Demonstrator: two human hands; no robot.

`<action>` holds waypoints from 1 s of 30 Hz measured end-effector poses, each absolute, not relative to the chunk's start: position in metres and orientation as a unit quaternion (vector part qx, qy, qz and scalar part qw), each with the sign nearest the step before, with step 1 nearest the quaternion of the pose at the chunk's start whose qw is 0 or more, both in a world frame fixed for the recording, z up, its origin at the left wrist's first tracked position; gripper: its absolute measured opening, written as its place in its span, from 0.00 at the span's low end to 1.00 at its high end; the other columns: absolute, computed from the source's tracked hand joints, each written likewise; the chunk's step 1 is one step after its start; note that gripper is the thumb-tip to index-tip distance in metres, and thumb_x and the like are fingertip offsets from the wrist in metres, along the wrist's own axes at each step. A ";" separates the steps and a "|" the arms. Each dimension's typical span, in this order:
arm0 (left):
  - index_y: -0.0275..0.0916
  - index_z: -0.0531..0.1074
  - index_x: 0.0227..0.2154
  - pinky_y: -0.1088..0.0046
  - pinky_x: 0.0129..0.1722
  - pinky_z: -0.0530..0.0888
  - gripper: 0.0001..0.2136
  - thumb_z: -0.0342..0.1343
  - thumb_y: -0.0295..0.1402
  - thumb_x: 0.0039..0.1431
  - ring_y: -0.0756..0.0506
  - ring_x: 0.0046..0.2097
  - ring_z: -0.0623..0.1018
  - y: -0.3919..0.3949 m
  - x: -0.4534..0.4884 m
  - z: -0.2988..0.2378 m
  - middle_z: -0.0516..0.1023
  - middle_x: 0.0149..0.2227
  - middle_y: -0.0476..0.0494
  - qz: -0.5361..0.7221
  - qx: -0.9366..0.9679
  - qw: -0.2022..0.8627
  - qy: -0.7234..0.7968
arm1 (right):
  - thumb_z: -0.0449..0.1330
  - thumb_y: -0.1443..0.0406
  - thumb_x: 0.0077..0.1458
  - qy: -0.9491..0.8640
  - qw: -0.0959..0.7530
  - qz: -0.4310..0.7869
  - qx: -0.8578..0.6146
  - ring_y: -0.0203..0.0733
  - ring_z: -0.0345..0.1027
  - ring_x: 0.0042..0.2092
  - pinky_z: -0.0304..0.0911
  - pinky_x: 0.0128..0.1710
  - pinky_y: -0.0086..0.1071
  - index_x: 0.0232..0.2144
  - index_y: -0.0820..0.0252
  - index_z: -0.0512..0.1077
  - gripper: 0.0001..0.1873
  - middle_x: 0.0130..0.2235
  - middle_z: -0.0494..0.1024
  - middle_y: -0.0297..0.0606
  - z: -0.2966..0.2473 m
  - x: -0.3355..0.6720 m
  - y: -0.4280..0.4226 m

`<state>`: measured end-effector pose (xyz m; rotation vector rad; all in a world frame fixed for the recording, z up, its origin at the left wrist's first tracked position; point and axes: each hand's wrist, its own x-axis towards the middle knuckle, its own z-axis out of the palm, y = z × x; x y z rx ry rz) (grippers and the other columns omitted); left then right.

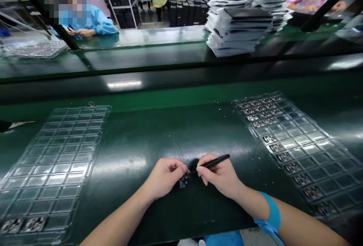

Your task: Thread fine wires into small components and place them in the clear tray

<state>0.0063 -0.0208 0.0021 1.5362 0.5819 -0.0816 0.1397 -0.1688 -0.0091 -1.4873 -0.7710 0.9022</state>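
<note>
A small black circuit board [183, 181] with pale markings lies on the green mat just under the fingertips of my left hand [169, 174]. Thumb and index finger of that hand are pinched together at the board's upper edge, where a thin dark wire [180, 148] runs up and away. My right hand [217, 174] grips slim black tweezers [216, 161], tilted, their tip reaching the board beside my left fingertips. Exactly what the tip touches is too small to tell. A blue band [270, 214] circles my right wrist.
On the left, a clear compartment tray [56, 155] holds two boards at its near end. The right tray [300, 140] carries several boards. One loose part [91, 103] lies behind the left tray. Across the bench are stacked white-wrapped items [235, 38] and a person in blue [99, 21].
</note>
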 end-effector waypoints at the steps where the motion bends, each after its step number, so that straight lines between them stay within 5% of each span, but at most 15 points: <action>1: 0.34 0.77 0.28 0.75 0.33 0.69 0.13 0.54 0.39 0.59 0.48 0.32 0.75 -0.021 0.006 0.002 0.79 0.30 0.43 -0.044 0.687 0.677 0.259 | 0.61 0.62 0.53 -0.332 0.577 0.386 -0.639 0.33 0.64 0.18 0.61 0.19 0.26 0.27 0.61 0.70 0.08 0.19 0.69 0.30 -0.009 0.140 -0.169; 30: 0.35 0.75 0.27 0.77 0.29 0.67 0.14 0.53 0.40 0.59 0.50 0.28 0.72 -0.023 0.006 -0.003 0.78 0.28 0.44 -0.073 0.695 0.665 0.261 | 0.60 0.64 0.53 -0.330 0.558 0.406 -0.644 0.34 0.65 0.20 0.61 0.20 0.26 0.29 0.61 0.70 0.05 0.19 0.69 0.30 -0.010 0.140 -0.168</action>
